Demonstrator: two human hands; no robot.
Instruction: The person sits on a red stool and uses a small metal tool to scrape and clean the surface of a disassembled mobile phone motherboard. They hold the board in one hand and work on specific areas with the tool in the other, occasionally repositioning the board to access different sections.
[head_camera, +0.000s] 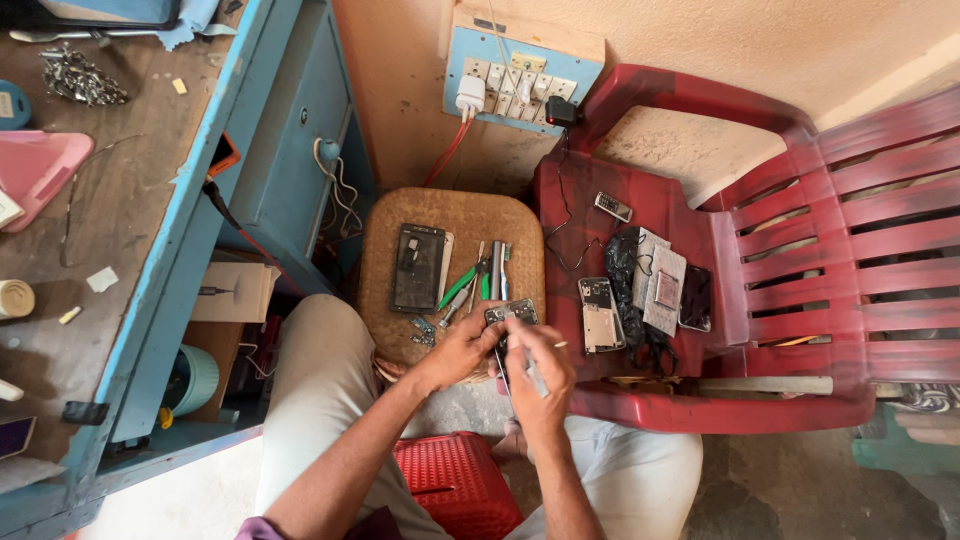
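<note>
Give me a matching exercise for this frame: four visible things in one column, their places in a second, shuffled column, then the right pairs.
Things:
1. Dark opened phone body with a bare frame
2. Small grey circuit board
3. Green-handled tweezers
4. Small grey keypad phone

Places:
A. On the red plastic chair's seat, near its back corner
B. At the fingertips of the left hand
C. Flat on the left part of the round woven stool
D. On the stool, between the phone body and the other tools

Pairs: 1-C, 2-B, 3-D, 4-A
</note>
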